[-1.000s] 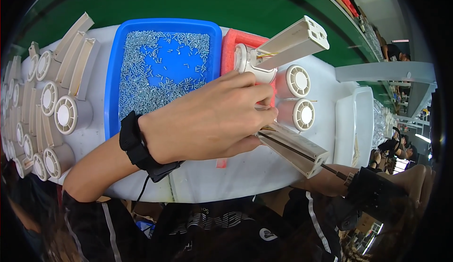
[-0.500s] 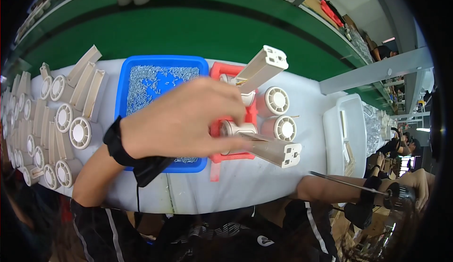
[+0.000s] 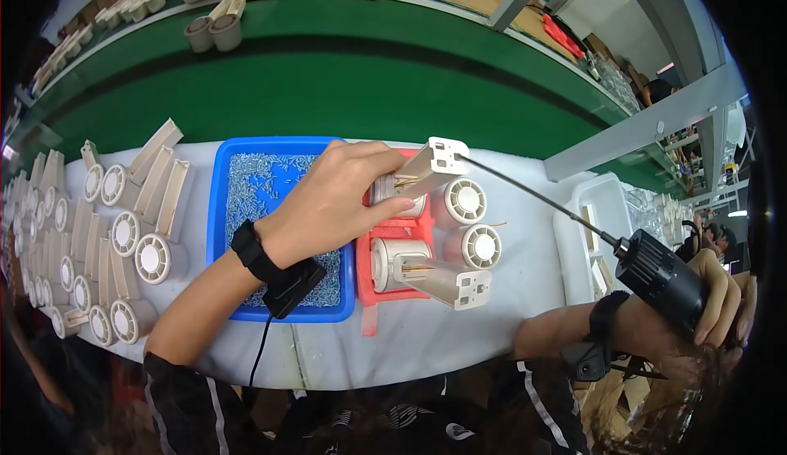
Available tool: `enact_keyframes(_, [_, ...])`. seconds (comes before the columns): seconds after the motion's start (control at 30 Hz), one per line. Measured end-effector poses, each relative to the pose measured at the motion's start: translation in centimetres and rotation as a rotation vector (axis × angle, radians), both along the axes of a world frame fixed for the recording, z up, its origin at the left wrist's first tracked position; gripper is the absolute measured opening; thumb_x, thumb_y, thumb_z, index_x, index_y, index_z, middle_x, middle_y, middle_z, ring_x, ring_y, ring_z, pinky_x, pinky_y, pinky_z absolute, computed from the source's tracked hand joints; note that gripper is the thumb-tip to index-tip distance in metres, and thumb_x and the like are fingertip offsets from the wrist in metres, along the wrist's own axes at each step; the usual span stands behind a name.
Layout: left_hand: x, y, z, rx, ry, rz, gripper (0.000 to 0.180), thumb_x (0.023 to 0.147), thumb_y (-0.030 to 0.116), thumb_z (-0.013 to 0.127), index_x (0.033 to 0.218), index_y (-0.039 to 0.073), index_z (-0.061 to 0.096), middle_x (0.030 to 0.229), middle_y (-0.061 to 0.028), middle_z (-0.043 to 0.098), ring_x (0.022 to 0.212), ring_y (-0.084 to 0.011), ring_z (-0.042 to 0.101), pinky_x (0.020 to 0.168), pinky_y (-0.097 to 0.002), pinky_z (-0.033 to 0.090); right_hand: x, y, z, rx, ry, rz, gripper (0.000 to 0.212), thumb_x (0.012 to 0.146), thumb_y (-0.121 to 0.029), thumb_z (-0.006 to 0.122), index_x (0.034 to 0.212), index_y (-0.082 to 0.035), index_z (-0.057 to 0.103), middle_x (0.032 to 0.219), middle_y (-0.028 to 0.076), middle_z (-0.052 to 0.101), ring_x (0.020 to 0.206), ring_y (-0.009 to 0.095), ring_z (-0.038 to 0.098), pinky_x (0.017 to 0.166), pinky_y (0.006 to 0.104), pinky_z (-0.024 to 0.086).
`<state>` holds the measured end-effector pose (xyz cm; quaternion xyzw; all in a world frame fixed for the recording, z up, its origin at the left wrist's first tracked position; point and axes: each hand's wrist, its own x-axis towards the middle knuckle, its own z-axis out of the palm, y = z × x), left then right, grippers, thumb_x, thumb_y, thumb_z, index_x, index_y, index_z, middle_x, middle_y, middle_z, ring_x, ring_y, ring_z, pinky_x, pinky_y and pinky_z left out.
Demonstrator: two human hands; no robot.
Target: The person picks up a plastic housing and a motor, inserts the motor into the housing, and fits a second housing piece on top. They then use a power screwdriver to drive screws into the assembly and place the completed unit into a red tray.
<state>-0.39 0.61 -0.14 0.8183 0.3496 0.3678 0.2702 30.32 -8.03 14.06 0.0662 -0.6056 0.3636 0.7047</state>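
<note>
With thumb and fingers around its round body, my left hand grips the farther cream plastic housing, which has a long hollow arm. That housing lies in a red fixture, beside a second cream housing nearer me. My right hand, at the right edge, is closed around a black electric screwdriver. Its long thin bit reaches left, and the tip meets the holed end face of the farther housing's arm. Whether a screw sits at the tip is too small to tell.
A blue tray of loose screws stands left of the fixture, partly under my left forearm. Several cream housings fill the table's left side. Two round housings sit right of the fixture. A white bin and grey metal post stand farther right.
My left hand has moved away from the nearer housing onto the farther one. My right hand has raised the screwdriver, bringing its bit up to that housing's arm end. The whole view has shifted slightly.
</note>
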Motion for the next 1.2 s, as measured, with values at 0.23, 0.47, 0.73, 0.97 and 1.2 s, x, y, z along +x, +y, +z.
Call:
enact_keyframes(0.23, [0.4, -1.3, -0.5, 0.252, 0.048, -0.044, 0.033, 0.081, 0.013, 0.080, 0.111, 0.003, 0.072, 0.107, -0.0087, 0.069, 0.104, -0.0284, 0.064, 0.086, -0.0391, 0.048, -0.6, -0.3, 0.0, -0.020, 0.012, 0.021, 0.014, 0.091, -0.001, 0.067, 0.093, -0.007, 0.055, 0.089, 0.001, 0.059, 0.049, 0.008, 0.059, 0.039, 0.0210, 0.048])
enact_keyframes(0.47, [1.0, -1.8, -1.3, 0.228, 0.023, -0.027, 0.039, 0.076, 0.004, 0.081, 0.114, 0.008, 0.072, 0.116, -0.0049, 0.067, 0.107, -0.0255, 0.061, 0.086, -0.0367, 0.046, -2.3, 0.0, -1.2, -0.028, -0.012, 0.050, 0.015, 0.090, -0.001, 0.069, 0.094, -0.007, 0.056, 0.089, 0.000, 0.059, 0.050, 0.007, 0.059, 0.040, 0.0202, 0.048])
enact_keyframes(0.73, [0.8, -1.5, -1.7, 0.211, -0.003, -0.022, 0.036, 0.078, 0.006, 0.079, 0.113, 0.007, 0.071, 0.113, -0.0053, 0.066, 0.107, -0.0265, 0.061, 0.090, -0.0387, 0.047, -2.0, 0.3, -0.9, -0.048, -0.016, 0.032, 0.016, 0.089, -0.001, 0.070, 0.095, -0.007, 0.057, 0.090, 0.000, 0.059, 0.051, 0.006, 0.059, 0.040, 0.0193, 0.049])
enact_keyframes(0.97, [0.8, -1.5, -1.7, 0.207, -0.003, -0.020, 0.037, 0.078, 0.006, 0.079, 0.114, 0.007, 0.071, 0.114, -0.0050, 0.066, 0.106, -0.0264, 0.061, 0.090, -0.0383, 0.047, -2.0, 0.4, -0.6, -0.048, -0.017, 0.029, 0.018, 0.088, -0.002, 0.072, 0.097, -0.007, 0.057, 0.091, 0.000, 0.060, 0.051, 0.006, 0.059, 0.041, 0.0186, 0.049])
enact_keyframes(1.2, [0.8, -1.5, -2.0, 0.175, 0.001, -0.020, 0.036, 0.078, 0.006, 0.080, 0.114, 0.007, 0.072, 0.114, -0.0059, 0.066, 0.107, -0.0272, 0.061, 0.092, -0.0387, 0.048, -2.0, 0.4, -0.6, -0.060, -0.017, 0.009, 0.019, 0.088, -0.002, 0.073, 0.098, -0.007, 0.058, 0.092, 0.000, 0.060, 0.052, 0.005, 0.059, 0.042, 0.0178, 0.049])
